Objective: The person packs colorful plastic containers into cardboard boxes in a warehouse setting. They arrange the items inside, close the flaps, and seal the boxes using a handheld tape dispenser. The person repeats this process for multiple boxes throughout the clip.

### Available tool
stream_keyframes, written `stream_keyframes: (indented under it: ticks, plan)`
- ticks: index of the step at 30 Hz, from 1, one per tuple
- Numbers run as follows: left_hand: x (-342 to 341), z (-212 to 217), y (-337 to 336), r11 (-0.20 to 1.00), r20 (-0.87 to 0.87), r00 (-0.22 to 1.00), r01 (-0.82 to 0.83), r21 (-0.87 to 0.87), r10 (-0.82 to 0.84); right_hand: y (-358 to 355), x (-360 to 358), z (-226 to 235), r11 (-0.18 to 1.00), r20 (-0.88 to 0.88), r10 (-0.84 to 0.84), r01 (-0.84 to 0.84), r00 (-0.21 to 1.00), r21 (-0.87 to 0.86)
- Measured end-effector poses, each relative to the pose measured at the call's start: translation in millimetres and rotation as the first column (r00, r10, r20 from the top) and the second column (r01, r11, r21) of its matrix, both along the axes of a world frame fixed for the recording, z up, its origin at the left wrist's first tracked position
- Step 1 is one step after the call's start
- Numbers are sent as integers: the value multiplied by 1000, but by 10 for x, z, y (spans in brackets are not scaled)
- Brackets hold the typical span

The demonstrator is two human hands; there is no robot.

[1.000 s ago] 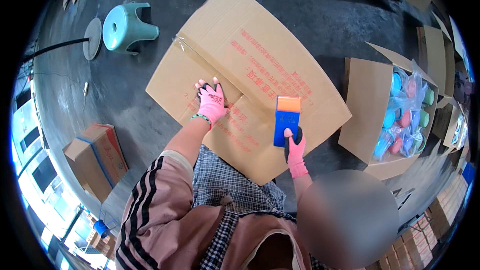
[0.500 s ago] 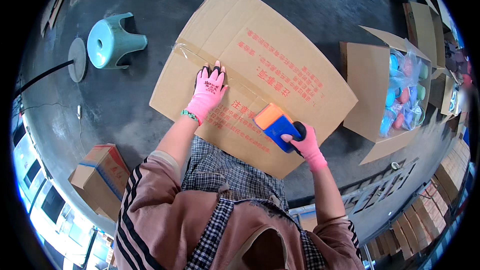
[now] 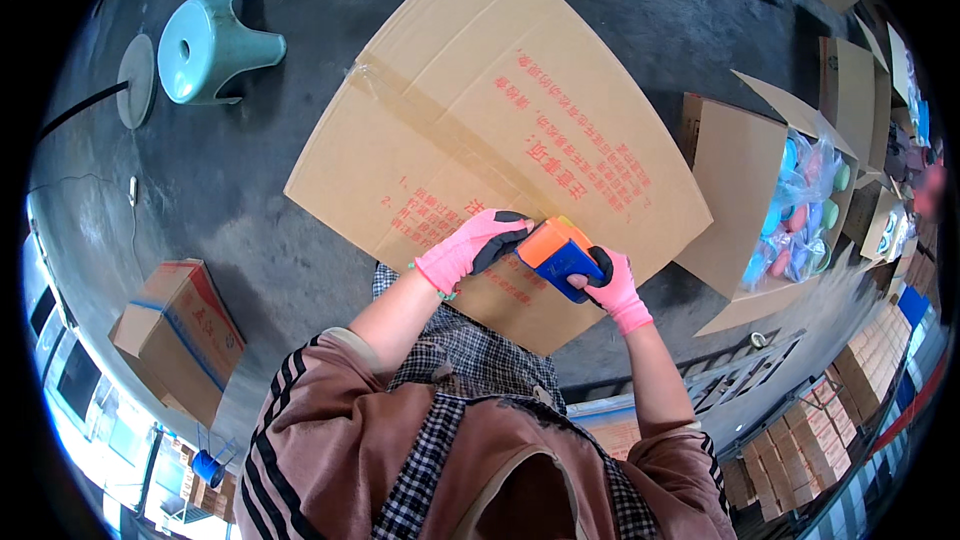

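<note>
Left hand [image 3: 472, 250] moved off flat carton [image 3: 500, 130], fingers now curled touching tape dispenser [image 3: 557, 257]; right hand [image 3: 612, 285] grips it closed.

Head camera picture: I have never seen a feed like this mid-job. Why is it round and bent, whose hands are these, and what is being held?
The camera sits on the person's head and looks down, so you see their own arms coming up from the lower edge. Its fisheye lens bends straight edges near the rim. There is no machine here: just two hands in pink gloves. The right hand grips a blue and orange tape dispenser, and the left hand touches its orange end. Below them a large flattened cardboard box lies on the grey floor. To the upper left stands a green plastic stool; to the right, an open carton holds colourful bagged items; at lower left sits a smaller closed carton.
</note>
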State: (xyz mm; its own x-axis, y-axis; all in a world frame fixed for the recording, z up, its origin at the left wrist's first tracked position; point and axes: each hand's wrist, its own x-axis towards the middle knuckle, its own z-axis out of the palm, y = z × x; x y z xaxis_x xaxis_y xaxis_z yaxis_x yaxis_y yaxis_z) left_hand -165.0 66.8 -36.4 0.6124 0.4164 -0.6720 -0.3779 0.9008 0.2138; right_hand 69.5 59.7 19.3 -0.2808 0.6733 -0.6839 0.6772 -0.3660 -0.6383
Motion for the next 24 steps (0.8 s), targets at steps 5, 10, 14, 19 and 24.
stream_keyframes:
  ticks: [5,10,14,19,24]
  plan:
    - [22,-42,-6,970,88,988,-109,-219,131,-2,35,-32,1000,37,17,-16,999,-26]
    - [72,-156,103,988,-80,987,-145,-55,141,205,-137,70,988,61,118,-110,991,-112]
    - [-498,50,632,937,-648,755,143,319,105,544,-410,250,981,-16,117,-119,993,-157]
    - [-2028,-29,1502,865,-704,528,-129,486,474,960,-930,270,985,-67,118,-125,991,-117]
    - [-2618,-933,1886,905,-888,267,103,413,375,1325,-1596,156,988,116,133,-123,984,-94]
